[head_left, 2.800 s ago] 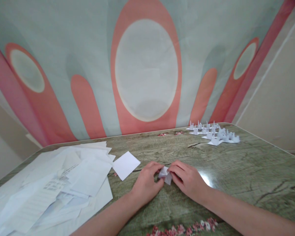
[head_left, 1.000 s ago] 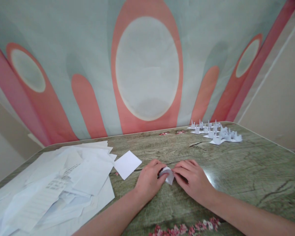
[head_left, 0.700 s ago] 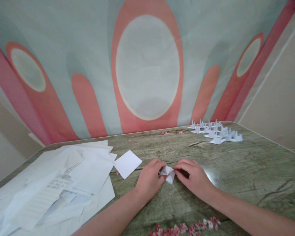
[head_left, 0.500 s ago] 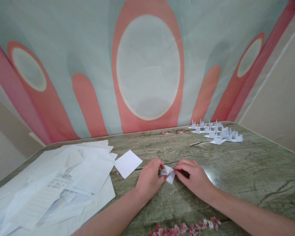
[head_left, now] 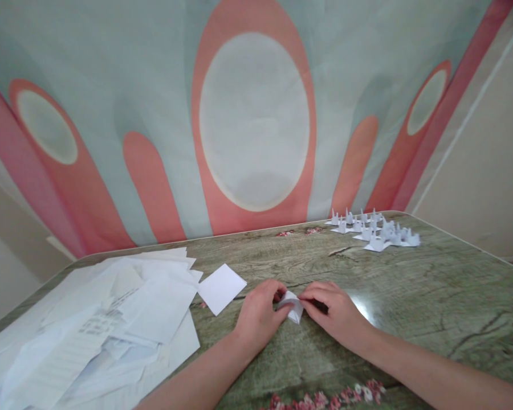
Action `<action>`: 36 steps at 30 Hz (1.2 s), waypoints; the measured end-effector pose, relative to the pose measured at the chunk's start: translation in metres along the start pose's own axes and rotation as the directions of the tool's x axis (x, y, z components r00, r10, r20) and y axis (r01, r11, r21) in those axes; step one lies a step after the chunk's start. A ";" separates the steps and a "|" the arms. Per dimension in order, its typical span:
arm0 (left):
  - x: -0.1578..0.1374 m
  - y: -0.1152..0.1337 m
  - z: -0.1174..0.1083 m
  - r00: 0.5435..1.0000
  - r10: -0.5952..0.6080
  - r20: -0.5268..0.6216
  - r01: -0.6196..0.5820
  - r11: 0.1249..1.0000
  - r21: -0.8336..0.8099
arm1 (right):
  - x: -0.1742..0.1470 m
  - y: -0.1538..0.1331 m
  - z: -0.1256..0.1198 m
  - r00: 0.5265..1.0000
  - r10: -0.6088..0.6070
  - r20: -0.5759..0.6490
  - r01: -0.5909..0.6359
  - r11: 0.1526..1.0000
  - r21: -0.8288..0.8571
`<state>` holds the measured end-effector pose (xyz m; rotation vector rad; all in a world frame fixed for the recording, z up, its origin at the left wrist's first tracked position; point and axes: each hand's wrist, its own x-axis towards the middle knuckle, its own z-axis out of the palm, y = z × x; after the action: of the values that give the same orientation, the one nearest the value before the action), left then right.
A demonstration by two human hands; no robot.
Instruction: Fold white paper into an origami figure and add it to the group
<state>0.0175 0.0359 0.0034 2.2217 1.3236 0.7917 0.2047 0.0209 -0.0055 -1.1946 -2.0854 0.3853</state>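
Note:
A small folded piece of white paper [head_left: 296,312] is held between both hands over the middle of the table. My left hand [head_left: 263,312] pinches its left side between thumb and fingers, hiding part of it. On the right, my right hand [head_left: 331,310] grips the upper right edge with thumb and fingertips. A flat white paper square [head_left: 222,288] lies on the table just left of my left hand.
A spread-out heap of white paper sheets [head_left: 154,302], some printed, covers the table's left side. Several folded paper cranes [head_left: 376,244] stand in a cluster at the back right. Behind the wood-patterned table [head_left: 431,307] hangs a patterned backdrop [head_left: 256,125].
The folded paper's upper flap has been brought over, so its open creases no longer show. My right fingertips have moved slightly left along it. The whole view has shifted a little.

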 end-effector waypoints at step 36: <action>-0.003 0.003 -0.005 1.000 0.016 -0.001 -0.016 0.995 0.096 | 0.005 -0.006 -0.001 1.000 -0.005 0.010 0.004 0.996 0.091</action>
<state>0.0146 0.0325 0.0080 2.3092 1.3728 0.7500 0.1996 0.0220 0.0009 -1.1368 -2.0565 0.4798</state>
